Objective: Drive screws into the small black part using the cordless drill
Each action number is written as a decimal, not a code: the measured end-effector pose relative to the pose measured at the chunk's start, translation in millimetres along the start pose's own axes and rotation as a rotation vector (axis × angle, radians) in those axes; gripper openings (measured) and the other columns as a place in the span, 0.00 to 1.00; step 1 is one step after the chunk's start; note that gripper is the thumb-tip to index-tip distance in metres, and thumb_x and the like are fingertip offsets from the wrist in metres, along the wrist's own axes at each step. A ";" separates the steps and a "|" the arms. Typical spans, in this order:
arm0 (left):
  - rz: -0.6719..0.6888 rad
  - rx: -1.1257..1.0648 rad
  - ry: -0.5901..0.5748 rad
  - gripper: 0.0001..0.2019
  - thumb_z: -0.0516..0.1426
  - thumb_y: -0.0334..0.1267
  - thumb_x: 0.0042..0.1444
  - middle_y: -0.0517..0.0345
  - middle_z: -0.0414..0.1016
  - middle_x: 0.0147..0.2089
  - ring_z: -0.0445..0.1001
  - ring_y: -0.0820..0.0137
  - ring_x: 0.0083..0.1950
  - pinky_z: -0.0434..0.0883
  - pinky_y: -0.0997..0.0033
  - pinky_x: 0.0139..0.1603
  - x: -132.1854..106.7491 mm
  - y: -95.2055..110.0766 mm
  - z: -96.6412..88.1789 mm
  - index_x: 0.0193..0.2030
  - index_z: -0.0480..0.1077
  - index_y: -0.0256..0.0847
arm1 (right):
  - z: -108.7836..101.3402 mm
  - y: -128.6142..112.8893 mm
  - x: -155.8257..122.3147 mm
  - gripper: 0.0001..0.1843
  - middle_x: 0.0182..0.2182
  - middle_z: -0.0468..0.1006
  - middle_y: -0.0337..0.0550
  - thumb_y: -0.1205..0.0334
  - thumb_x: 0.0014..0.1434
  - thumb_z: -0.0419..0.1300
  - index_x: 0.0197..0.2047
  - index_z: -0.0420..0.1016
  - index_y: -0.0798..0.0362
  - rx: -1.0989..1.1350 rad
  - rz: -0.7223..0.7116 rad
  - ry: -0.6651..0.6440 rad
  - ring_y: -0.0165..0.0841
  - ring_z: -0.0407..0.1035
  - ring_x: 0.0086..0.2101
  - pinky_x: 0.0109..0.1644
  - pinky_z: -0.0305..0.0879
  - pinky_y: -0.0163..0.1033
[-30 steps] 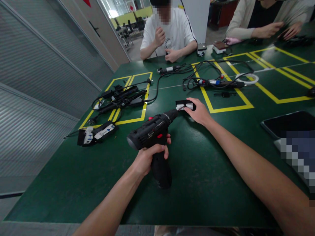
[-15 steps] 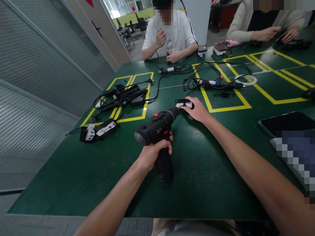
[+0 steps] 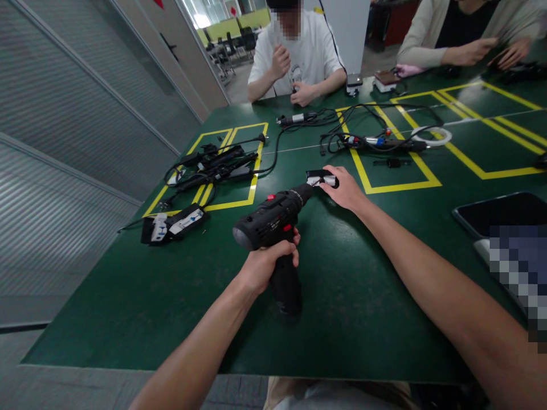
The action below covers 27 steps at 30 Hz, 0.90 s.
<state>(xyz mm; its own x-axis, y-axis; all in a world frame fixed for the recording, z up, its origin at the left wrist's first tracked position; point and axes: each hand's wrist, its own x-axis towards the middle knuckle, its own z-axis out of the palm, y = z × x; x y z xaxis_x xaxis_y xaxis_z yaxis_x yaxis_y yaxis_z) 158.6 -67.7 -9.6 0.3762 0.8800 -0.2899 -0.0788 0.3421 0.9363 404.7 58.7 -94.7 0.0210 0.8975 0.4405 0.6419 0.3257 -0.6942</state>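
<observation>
My left hand (image 3: 269,263) is wrapped round the grip of a black cordless drill (image 3: 273,219) with red buttons. The drill points away from me and to the right, its battery base low over the green table. My right hand (image 3: 344,189) pinches a small black-and-white block (image 3: 321,178) on the table from its right side. The drill's bit reaches the near face of that block, close to my right fingertips; whether it is seated in anything is too small to tell.
Black cables and tools (image 3: 217,168) lie in a yellow-taped box at left, with black-and-white pieces (image 3: 175,225) nearer me. A soldering-iron-like tool with cable (image 3: 380,142) and a white ring (image 3: 431,136) lie at right. A phone-like device (image 3: 504,213) sits far right. Two people sit opposite.
My hands, the drill and the block keep nearly the same pose. The whole view has shifted slightly.
</observation>
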 end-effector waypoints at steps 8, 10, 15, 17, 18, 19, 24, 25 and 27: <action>-0.022 0.000 0.008 0.14 0.59 0.32 0.45 0.58 0.71 0.35 0.69 0.77 0.24 0.66 0.72 0.29 -1.1 1.4 0.1 0.42 0.69 0.35 | -2.1 -0.5 -1.4 0.24 0.50 0.70 0.49 0.60 0.56 0.60 0.57 0.70 0.47 -0.003 -0.013 -0.003 0.44 0.69 0.50 0.58 0.64 0.52; -0.022 0.002 0.005 0.14 0.59 0.32 0.46 0.58 0.70 0.36 0.69 0.77 0.24 0.66 0.72 0.29 -1.5 1.3 -0.3 0.42 0.68 0.35 | -2.4 -0.3 -1.5 0.24 0.50 0.70 0.48 0.60 0.56 0.60 0.57 0.69 0.46 -0.004 -0.015 -0.008 0.43 0.69 0.49 0.58 0.64 0.52; -0.027 -0.010 -0.003 0.13 0.59 0.32 0.47 0.58 0.71 0.36 0.69 0.77 0.24 0.66 0.72 0.29 -1.2 -0.3 -2.5 0.42 0.69 0.35 | -2.6 0.4 -1.3 0.24 0.50 0.69 0.48 0.60 0.56 0.61 0.57 0.69 0.46 0.000 -0.016 -0.014 0.43 0.69 0.50 0.58 0.63 0.52; -0.023 -0.012 -0.006 0.13 0.59 0.32 0.46 0.58 0.71 0.36 0.69 0.77 0.24 0.66 0.72 0.29 -0.9 -0.8 -3.1 0.42 0.69 0.35 | -2.5 0.5 -1.2 0.24 0.51 0.69 0.48 0.60 0.56 0.61 0.57 0.69 0.47 0.001 -0.018 -0.016 0.43 0.69 0.49 0.58 0.63 0.52; -0.021 -0.013 -0.006 0.13 0.59 0.32 0.46 0.58 0.71 0.36 0.69 0.77 0.24 0.65 0.72 0.29 -0.8 -0.9 -3.3 0.42 0.69 0.35 | -2.6 0.5 -1.2 0.24 0.51 0.69 0.48 0.60 0.56 0.61 0.57 0.69 0.47 0.001 -0.018 -0.017 0.43 0.69 0.49 0.58 0.64 0.51; -0.020 -0.014 -0.006 0.13 0.59 0.32 0.46 0.58 0.71 0.36 0.69 0.77 0.24 0.65 0.72 0.29 -0.7 -1.0 -3.3 0.42 0.69 0.35 | -2.7 0.4 -1.3 0.24 0.50 0.69 0.49 0.60 0.56 0.61 0.57 0.69 0.47 0.001 -0.019 -0.017 0.43 0.69 0.49 0.57 0.64 0.51; -0.024 -0.008 0.004 0.14 0.59 0.31 0.46 0.59 0.71 0.36 0.69 0.78 0.24 0.66 0.73 0.29 -1.4 -1.2 -2.9 0.42 0.68 0.36 | -3.5 -0.1 -0.9 0.24 0.51 0.69 0.49 0.60 0.56 0.61 0.57 0.70 0.48 0.004 -0.024 -0.016 0.43 0.68 0.50 0.58 0.63 0.51; -0.023 -0.006 0.007 0.14 0.59 0.31 0.46 0.59 0.71 0.36 0.69 0.78 0.24 0.66 0.73 0.29 -1.5 -1.3 -2.9 0.42 0.68 0.35 | -3.5 -0.1 -0.8 0.24 0.51 0.70 0.49 0.60 0.56 0.61 0.57 0.70 0.49 0.005 -0.026 -0.016 0.43 0.68 0.50 0.58 0.63 0.51; -0.016 -0.005 0.007 0.14 0.59 0.31 0.46 0.59 0.70 0.36 0.69 0.78 0.24 0.66 0.73 0.29 -1.7 -1.5 -3.0 0.43 0.68 0.35 | -3.6 0.1 -0.4 0.24 0.51 0.70 0.50 0.61 0.56 0.61 0.57 0.70 0.49 0.009 -0.031 -0.016 0.43 0.68 0.51 0.58 0.63 0.51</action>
<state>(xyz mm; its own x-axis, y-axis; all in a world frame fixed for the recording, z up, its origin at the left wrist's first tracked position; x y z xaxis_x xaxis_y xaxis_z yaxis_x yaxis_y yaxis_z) 155.4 -68.7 -11.1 0.3707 0.8767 -0.3065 -0.0775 0.3581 0.9305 407.5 57.3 -92.9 -0.0111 0.8919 0.4521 0.6355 0.3554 -0.6855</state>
